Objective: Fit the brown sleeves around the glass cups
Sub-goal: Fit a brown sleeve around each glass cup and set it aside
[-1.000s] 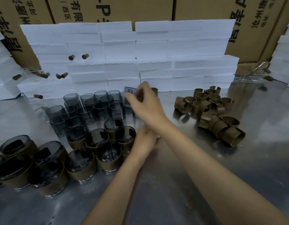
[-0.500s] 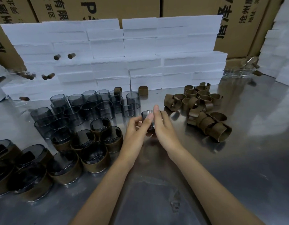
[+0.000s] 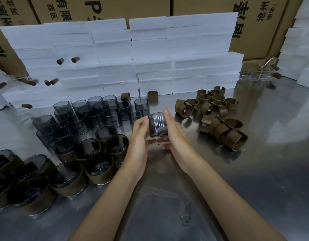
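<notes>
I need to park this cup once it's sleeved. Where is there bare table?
Bare steel lies near the table edge around the forearms, and right of the loose sleeves. Crowded: bare cups and sleeved cups on the left. Both hands hold the cup.

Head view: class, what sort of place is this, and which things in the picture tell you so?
Probably a packing or assembly workshop. Cardboard cartons and white foam blocks stack behind a steel table, which holds many glass cups and a heap of brown sleeves.
</notes>
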Demonstrator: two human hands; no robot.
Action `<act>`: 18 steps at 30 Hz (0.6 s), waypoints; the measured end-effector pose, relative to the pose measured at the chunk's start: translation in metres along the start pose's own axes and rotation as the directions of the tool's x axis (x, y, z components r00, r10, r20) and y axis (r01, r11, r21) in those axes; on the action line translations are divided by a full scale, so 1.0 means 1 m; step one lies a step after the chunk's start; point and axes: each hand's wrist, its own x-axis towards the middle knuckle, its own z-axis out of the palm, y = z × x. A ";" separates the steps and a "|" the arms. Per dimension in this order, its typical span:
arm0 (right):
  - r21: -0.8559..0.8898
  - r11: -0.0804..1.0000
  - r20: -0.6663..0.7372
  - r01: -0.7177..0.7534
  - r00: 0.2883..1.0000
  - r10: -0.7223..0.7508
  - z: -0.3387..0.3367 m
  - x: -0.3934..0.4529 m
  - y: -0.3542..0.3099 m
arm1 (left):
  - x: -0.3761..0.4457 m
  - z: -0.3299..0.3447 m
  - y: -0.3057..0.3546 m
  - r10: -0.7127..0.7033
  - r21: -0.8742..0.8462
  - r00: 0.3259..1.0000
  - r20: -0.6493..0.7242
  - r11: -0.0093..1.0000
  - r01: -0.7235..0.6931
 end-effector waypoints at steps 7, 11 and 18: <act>-0.149 0.974 0.077 0.173 0.984 -0.163 0.000 -0.006 0.007 | -0.006 0.001 -0.002 0.002 0.176 0.992 0.124 0.984 -0.024; -0.197 0.963 -0.058 0.185 0.978 -0.200 0.001 -0.003 0.007 | -0.004 -0.001 -0.005 -0.012 0.171 0.994 0.110 0.985 -0.007; -0.309 0.929 -0.210 0.201 0.939 -0.273 -0.002 0.003 0.014 | 0.001 -0.004 -0.012 0.052 0.203 0.995 -0.084 0.979 -0.034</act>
